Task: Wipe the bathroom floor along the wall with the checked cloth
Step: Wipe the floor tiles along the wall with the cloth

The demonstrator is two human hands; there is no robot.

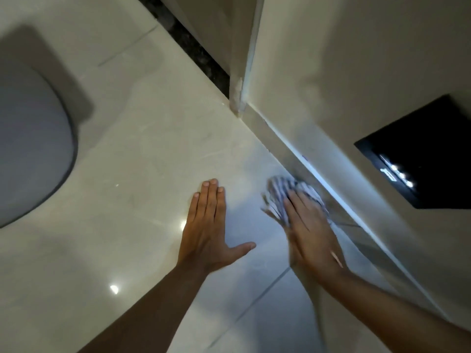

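Observation:
The checked cloth (281,193), blue and white and bunched up, lies on the glossy pale floor tiles (142,154) right against the foot of the wall (331,80). My right hand (309,230) presses flat on the cloth's near part, fingers together, slightly blurred. My left hand (207,228) rests flat on the floor to the left of the cloth, fingers extended and thumb spread, holding nothing.
A toilet with a grey lid (30,149) stands at the left. A dark strip of threshold (188,44) runs along the far wall to a door frame corner (239,93). A black recessed panel with small lights (423,154) sits in the right wall.

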